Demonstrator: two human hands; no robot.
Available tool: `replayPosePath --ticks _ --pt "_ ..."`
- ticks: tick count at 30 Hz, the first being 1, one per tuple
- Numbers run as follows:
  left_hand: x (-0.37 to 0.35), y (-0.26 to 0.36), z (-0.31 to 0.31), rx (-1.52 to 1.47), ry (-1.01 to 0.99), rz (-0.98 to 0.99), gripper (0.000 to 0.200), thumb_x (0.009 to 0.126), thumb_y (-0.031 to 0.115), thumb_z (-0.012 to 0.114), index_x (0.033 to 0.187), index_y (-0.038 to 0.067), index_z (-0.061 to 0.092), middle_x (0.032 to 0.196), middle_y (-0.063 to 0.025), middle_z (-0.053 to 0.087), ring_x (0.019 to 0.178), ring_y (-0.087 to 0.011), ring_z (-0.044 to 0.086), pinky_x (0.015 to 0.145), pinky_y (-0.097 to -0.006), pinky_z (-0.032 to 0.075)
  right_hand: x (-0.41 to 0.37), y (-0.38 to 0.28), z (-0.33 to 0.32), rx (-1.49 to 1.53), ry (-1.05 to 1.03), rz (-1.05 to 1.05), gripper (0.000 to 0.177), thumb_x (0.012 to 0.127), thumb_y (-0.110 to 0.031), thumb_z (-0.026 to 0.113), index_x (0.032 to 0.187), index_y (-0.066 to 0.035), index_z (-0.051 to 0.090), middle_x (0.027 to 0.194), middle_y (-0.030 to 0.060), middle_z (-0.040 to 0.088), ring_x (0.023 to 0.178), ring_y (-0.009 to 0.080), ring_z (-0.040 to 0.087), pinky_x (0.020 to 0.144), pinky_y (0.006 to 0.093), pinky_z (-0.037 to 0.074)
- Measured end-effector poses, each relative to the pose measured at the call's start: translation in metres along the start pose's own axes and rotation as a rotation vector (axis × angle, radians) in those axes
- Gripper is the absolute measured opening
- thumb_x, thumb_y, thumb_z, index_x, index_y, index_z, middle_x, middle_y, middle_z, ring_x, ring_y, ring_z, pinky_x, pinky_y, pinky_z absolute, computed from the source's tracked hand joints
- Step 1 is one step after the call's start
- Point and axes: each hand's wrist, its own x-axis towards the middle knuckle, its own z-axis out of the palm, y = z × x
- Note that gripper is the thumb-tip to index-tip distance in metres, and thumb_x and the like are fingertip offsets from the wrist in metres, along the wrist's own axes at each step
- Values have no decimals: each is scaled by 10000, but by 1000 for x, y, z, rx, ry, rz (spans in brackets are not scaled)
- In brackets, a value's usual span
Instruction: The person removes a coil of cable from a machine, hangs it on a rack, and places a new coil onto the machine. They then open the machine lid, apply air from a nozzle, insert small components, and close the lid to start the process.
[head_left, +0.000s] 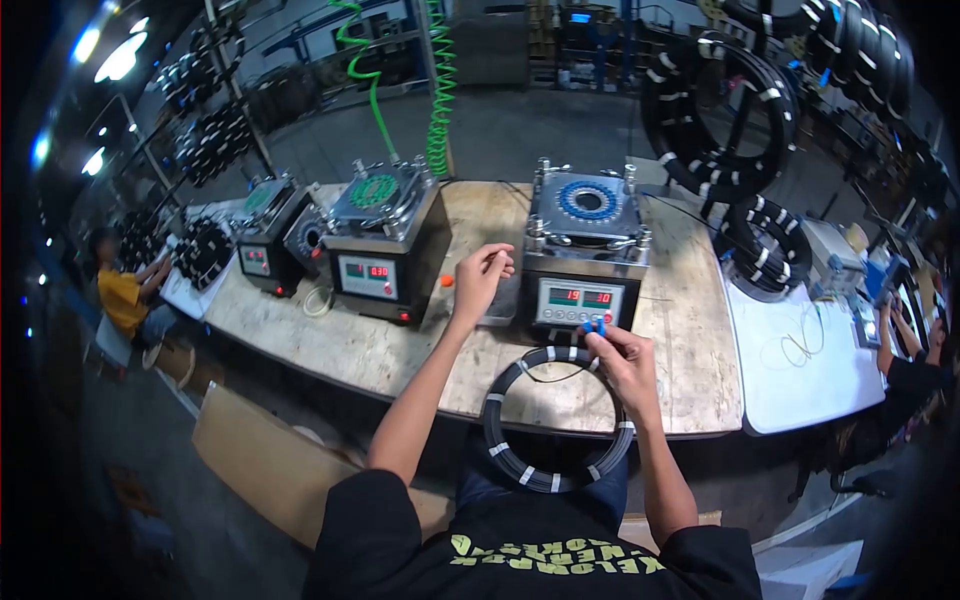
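My right hand (625, 368) pinches a small blue connector (594, 328) between thumb and fingers, just in front of the nearest machine's display. My left hand (484, 280) is raised over the table left of that machine, its fingers curled together; whatever they may hold is too small to make out. Below my right hand, a coil of black cable (494, 430) with white tape bands lies across the table's front edge and my lap. The machine (582, 262) has a steel top with a ring of blue parts (588, 201) and a red digital display (580, 298).
Two similar machines with green rings, one nearer (388, 240) and one farther (268, 235), stand left on the wooden table (465, 372). An orange piece (447, 281) lies between machines. Banded cable coils (765, 240) stand right, beside a white table (800, 375). Co-workers sit at both sides.
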Motion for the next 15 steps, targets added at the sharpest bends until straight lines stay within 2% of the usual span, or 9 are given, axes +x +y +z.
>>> replayPosePath --ticks 2,4,5,6,8,11,14,15 --pt "23 -63 -25 337 -162 -97 226 952 70 625 1139 -19 716 885 -118 741 798 -163 717 711 -284 569 -1 1 -2 7 8 25 218 994 -99 673 1125 65 732 866 3 678 769 50 583 682 203 478" --pt "33 -106 -32 584 -367 -107 255 889 41 639 1123 4 732 893 -134 752 801 -202 724 709 -323 570 -2 1 0 34 14 -22 211 1006 -127 651 1116 31 736 755 -50 615 577 -16 396 503 186 255" --pt "36 -126 -31 705 -473 -115 275 857 27 645 1115 16 740 897 -143 757 803 -221 727 708 -342 570 -1 -1 -2 -3 8 -50 212 1008 -124 648 1115 38 733 749 -41 618 568 -15 392 494 188 247" --pt "36 -146 -29 689 -497 -228 308 812 36 675 1109 44 756 936 -178 760 847 -284 731 749 -394 568 -1 -6 -3 -16 14 -14 212 1010 -121 646 1116 42 730 742 -32 621 558 -12 386 488 191 244" --pt "31 -152 -23 871 -567 -155 280 805 75 704 1077 30 754 973 -214 750 890 -342 728 791 -422 570 2 -3 -10 -15 2 -24 198 1003 -111 658 1103 43 732 759 -26 643 552 -20 406 480 190 261" --pt "36 -168 -23 865 -532 -311 297 818 128 713 1093 18 743 1157 -277 696 1121 -402 670 914 -454 560 4 2 -18 -70 34 -70 201 1014 -132 646 1066 41 735 710 -25 611 523 -1 386 455 213 245" --pt "36 -154 -20 995 -507 -309 286 809 190 749 1043 26 734 1083 -243 719 1044 -412 688 875 -446 563 2 -3 -24 -63 43 -46 199 1014 -137 648 1032 38 739 679 -23 602 506 6 394 444 216 251" --pt "36 -154 -18 1009 -531 -294 309 813 203 747 1065 25 727 1105 -243 713 1064 -408 684 883 -447 562 2 -5 -25 -71 45 -45 199 1013 -138 649 1030 39 739 679 -21 604 506 7 401 445 215 257"
